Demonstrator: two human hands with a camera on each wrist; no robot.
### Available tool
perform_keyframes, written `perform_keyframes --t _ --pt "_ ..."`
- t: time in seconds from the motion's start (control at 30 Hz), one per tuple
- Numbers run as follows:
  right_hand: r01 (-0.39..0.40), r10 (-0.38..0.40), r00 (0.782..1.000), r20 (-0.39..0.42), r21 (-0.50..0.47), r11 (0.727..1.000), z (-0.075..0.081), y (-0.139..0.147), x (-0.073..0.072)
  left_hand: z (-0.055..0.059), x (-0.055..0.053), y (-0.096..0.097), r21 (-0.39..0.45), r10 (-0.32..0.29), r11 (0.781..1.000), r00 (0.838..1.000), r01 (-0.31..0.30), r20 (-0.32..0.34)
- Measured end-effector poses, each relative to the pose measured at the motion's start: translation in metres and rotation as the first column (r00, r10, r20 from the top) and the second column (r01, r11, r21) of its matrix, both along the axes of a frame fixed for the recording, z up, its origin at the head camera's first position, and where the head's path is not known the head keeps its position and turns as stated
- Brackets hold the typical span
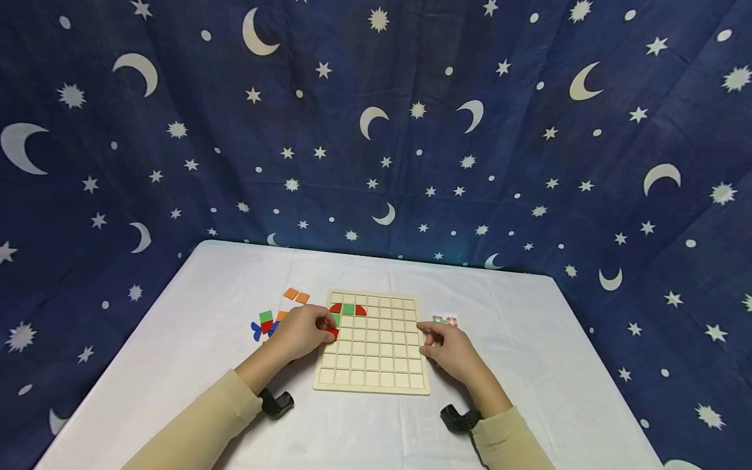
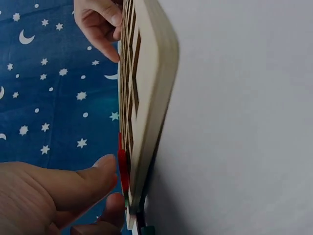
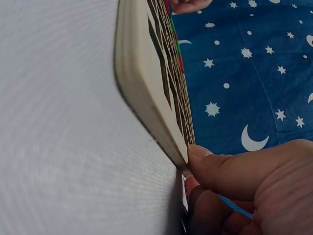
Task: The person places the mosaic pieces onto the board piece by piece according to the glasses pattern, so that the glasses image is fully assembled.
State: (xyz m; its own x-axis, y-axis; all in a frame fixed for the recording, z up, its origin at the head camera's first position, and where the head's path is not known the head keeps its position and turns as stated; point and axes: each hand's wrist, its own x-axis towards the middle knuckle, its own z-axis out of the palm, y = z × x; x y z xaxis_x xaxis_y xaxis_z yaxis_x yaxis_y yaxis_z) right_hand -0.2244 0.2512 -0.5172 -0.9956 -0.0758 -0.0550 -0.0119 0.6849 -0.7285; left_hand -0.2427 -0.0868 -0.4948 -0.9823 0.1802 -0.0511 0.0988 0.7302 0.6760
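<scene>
Head view: we're seeing the left hand (image 1: 302, 331) pinching a red piece (image 1: 332, 333) between thumb and forefinger, over the grid board (image 1: 376, 356) at its left-hand column — probably fingertip-only because the piece is small and its neighbours are close. A green tile (image 1: 348, 309) is sitting in the upper left of the grid between two rounded red pieces (image 1: 361, 311), with another green tile (image 1: 336, 319) showing just above the pinched piece. The right hand (image 1: 454, 352) is touching the board's right edge, thumb and forefinger standing apart — likely bracing it against sliding on the white tabletop (image 1: 529, 391). Loose orange tiles (image 1: 291, 294) and blue pieces (image 1: 256, 331) are lying left of the board, presumably for easy left-hand reach; a patterned card (image 1: 446, 319) is lying just off the right edge, probably so it's staying readable. Left wrist view: we're looking nearly edge-on, the red piece lying along the board face, thumb and forefinger tips right at it; how firmly they're gripping we can't tell. Right wrist view: we're seeing the thumb resting on the board's edge, other fingers curling below it; whether any are reaching under the board we can't tell.
</scene>
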Motion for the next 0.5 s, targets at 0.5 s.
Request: perform_keyframes --t 0.5 --pt "-0.003 0.003 1.0 0.001 0.0 1.0 -0.0005 0.0003 -0.0013 -0.0018 -0.0006 0.0056 -0.02 0.052 0.998 0.999 -0.053 -0.01"
